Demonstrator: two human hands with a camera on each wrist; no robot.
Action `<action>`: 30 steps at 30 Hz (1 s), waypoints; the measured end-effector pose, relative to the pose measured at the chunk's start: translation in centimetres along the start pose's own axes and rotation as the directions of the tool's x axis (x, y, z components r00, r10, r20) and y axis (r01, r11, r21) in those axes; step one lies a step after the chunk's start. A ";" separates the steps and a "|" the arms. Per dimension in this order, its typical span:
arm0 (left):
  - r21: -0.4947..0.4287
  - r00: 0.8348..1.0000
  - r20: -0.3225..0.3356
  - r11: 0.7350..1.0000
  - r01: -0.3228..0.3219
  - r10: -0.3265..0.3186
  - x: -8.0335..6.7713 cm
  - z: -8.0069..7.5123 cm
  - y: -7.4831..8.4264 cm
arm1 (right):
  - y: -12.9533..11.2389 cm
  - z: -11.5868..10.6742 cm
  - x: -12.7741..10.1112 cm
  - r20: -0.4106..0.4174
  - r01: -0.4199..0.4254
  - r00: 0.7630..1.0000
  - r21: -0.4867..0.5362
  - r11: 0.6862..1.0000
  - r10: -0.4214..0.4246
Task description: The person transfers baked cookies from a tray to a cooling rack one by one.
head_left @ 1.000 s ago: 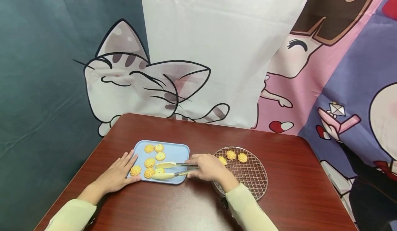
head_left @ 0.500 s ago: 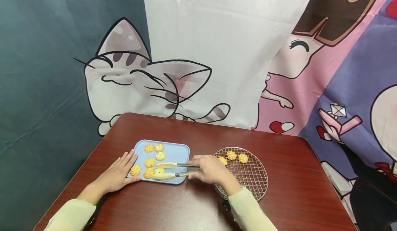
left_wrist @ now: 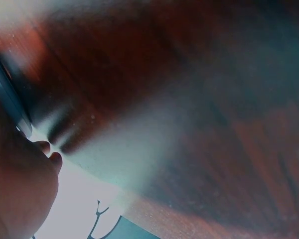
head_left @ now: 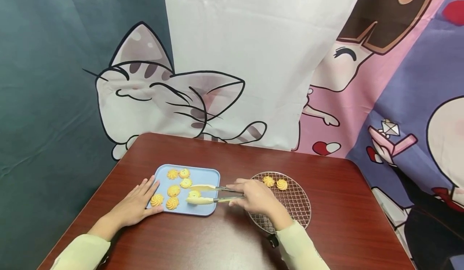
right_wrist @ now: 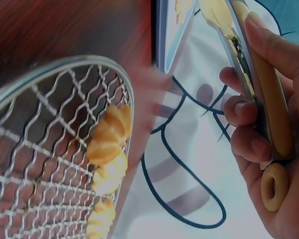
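My right hand [head_left: 258, 197] grips a pair of tongs [head_left: 203, 200] by the handles, thumb on one side and curled fingers on the other. The yellow tong tips lie on either side of a piped butter cookie [head_left: 194, 194] over the right part of a blue tray [head_left: 209, 175]. Several more cookies [head_left: 173, 190] lie on the tray's left half. With fingers spread, my left hand [head_left: 133, 205] rests at the tray's left edge. In the left wrist view only part of that hand [left_wrist: 22, 189] and the tray's dark side show.
A round wire rack [head_left: 295, 207] stands on the brown table [head_left: 174, 240], right of the tray and partly under my right hand. Three cookies [right_wrist: 109, 134] sit along its rim in the right wrist view. A printed cloth [head_left: 253, 60] hangs behind the table.
The tongs and my right hand have shifted right. The cookie between the tips has moved right and slightly back, away from its neighbour. My left hand stays in place on the tray.
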State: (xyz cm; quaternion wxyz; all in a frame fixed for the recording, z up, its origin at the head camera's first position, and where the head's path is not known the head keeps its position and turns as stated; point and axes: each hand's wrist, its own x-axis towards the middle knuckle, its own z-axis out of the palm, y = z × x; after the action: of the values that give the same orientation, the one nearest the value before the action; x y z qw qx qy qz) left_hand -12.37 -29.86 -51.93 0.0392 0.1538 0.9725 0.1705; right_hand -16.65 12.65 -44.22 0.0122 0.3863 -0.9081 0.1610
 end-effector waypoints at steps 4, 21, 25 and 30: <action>-0.019 1.000 -0.004 1.000 -0.005 0.005 -0.1 0.2 0.0 | 0.2 -0.2 -0.7 -0.013 -0.009 1.000 -0.009 1.000 0.009; -0.001 1.000 -0.010 1.000 -0.007 0.007 0.0 -0.1 0.1 | 1.6 -2.2 -4.6 -0.087 -0.075 0.994 -0.025 0.997 0.073; -0.006 1.000 -0.009 1.000 -0.010 0.010 0.0 -0.1 0.1 | 2.0 -2.6 -5.5 -0.099 -0.081 0.992 -0.031 0.996 0.078; -0.010 1.000 -0.010 1.000 -0.014 0.014 0.0 -0.1 0.2 | 2.6 -3.2 -6.6 -0.134 -0.064 0.989 -0.044 0.997 0.057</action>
State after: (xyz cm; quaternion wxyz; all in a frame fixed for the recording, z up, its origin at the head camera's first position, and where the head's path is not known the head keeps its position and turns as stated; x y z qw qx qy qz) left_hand -12.30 -29.75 -51.74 0.0341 0.1595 0.9707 0.1766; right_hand -14.15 19.91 -42.93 0.0770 0.3466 -0.9202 0.1648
